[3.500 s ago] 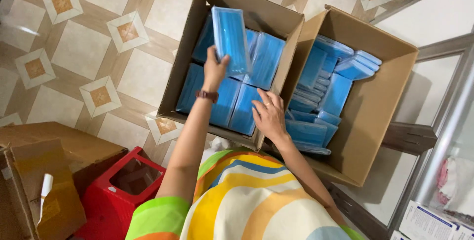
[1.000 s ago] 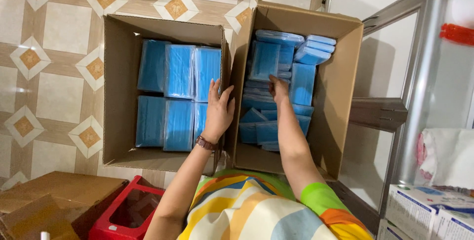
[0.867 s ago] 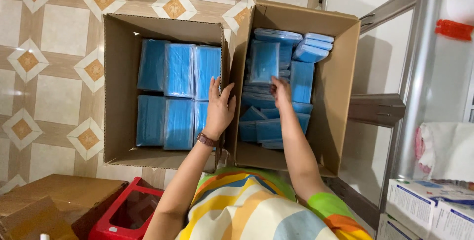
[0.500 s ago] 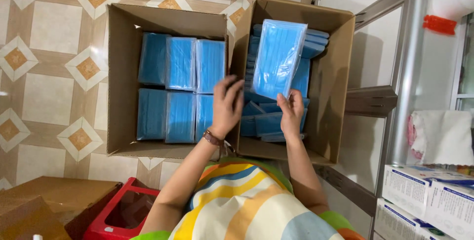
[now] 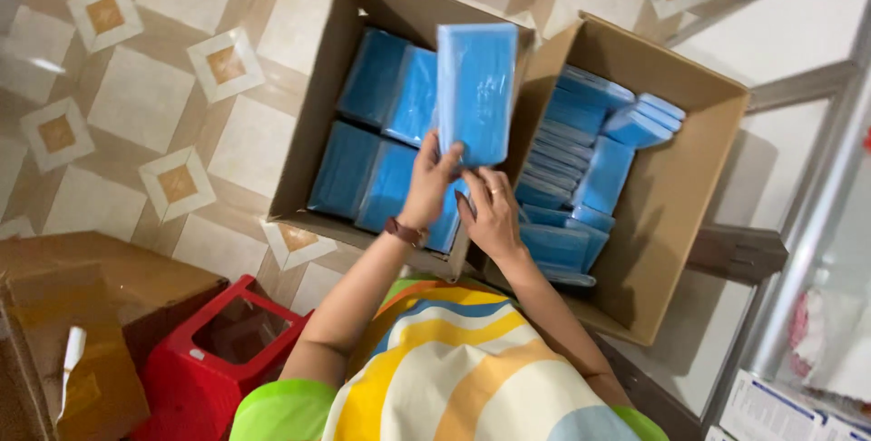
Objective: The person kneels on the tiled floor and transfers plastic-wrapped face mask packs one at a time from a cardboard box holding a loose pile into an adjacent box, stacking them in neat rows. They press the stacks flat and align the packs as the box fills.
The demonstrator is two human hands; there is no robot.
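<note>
Blue soft pack (image 5: pixel 476 92) looks light and a bit slippery. Both hands, left hand (image 5: pixel 432 182) and right hand (image 5: pixel 492 214), pinch its bottom edge, holding it up above the two boxes (image 5: pixel 313 151).

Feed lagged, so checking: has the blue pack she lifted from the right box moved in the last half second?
Yes. The blue pack, held by both hands, has shifted from over the right box to above the left box.

Two open cardboard boxes (image 5: pixel 363 214) (image 5: pixel 676 223) are sitting side by side on the floor. Five blue packs are showing in the left box, one more pack (image 5: pixel 476 87) is being held above, and the right box's heap is too jumbled to count. One red stool (image 5: pixel 213 359) is standing nearby.
</note>
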